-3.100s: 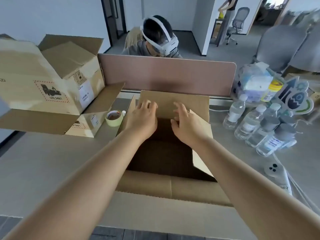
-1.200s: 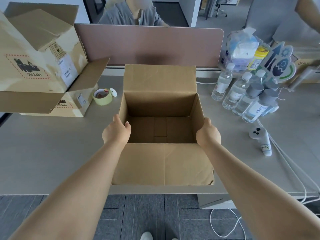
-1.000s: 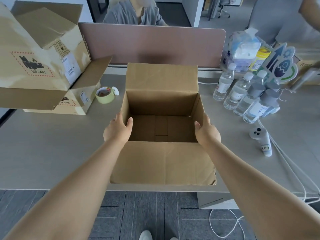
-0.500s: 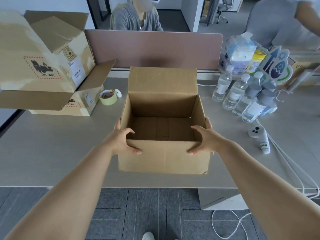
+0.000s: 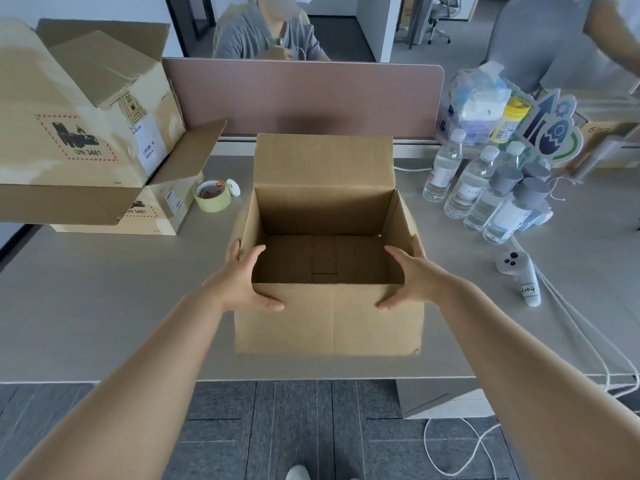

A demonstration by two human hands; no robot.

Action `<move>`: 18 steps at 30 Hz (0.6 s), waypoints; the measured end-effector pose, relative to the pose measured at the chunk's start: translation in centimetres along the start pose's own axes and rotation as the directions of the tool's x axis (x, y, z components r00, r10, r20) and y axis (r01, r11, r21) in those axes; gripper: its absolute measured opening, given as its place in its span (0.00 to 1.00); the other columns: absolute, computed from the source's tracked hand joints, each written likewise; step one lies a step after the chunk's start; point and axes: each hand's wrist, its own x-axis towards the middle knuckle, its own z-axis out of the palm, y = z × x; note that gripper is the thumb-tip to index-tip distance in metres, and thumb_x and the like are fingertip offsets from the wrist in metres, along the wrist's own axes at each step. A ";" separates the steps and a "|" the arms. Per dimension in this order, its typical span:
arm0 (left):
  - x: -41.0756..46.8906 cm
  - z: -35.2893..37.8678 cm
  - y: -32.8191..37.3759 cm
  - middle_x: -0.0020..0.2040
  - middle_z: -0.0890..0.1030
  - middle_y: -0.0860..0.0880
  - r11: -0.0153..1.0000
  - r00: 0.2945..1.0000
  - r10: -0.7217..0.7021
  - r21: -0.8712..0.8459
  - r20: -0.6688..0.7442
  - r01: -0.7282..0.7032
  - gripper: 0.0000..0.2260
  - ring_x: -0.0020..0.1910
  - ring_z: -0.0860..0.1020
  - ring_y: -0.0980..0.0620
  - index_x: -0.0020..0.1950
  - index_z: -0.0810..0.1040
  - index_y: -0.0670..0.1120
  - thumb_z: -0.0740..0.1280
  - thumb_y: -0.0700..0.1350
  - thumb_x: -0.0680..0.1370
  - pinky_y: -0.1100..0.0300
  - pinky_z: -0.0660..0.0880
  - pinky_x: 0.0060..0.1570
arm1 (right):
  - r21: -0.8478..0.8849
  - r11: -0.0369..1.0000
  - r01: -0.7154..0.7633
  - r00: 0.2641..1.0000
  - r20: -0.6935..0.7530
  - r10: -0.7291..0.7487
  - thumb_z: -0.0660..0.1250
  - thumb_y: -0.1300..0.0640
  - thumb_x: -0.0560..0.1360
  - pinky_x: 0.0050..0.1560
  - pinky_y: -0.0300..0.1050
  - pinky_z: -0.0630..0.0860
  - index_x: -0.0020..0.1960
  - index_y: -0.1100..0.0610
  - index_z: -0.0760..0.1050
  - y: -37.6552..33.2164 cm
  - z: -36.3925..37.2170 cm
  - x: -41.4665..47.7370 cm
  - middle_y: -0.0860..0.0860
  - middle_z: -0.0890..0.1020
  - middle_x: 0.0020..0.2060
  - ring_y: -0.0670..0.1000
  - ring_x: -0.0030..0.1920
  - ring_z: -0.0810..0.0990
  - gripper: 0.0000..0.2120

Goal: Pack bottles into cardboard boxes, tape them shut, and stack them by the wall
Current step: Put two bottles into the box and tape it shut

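Note:
An open, empty cardboard box (image 5: 329,320) stands on the grey desk (image 5: 104,306) in front of me, its far flap upright. My left hand (image 5: 242,278) grips the box's near left corner, thumb inside the rim. My right hand (image 5: 412,275) grips the near right corner the same way. Several clear water bottles (image 5: 485,199) stand in a cluster at the right of the box, apart from it. A roll of pale yellow tape (image 5: 212,195) lies to the left of the box.
Two opened cardboard boxes (image 5: 86,133) are stacked at the left. A pink divider (image 5: 304,95) runs behind the box, with a seated person beyond it. A white controller (image 5: 519,275) and white cables lie at the right. A tissue pack (image 5: 478,102) sits behind the bottles.
My hands went from the far flap to the side walls, then to the near corners. The box has slid away from the desk's front edge.

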 end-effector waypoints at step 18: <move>6.5 -1.6 15.9 0.75 0.57 0.47 0.869 0.851 0.478 0.257 -0.217 -0.423 0.30 0.72 0.60 0.45 0.74 0.56 0.47 0.63 0.54 0.77 0.49 0.67 0.65 | 0.157 0.987 0.027 0.849 -0.525 0.060 0.65 0.48 0.75 0.58 0.52 0.74 0.69 0.52 0.66 0.6 -6.0 1.3 0.52 0.74 0.64 0.56 0.61 0.75 0.24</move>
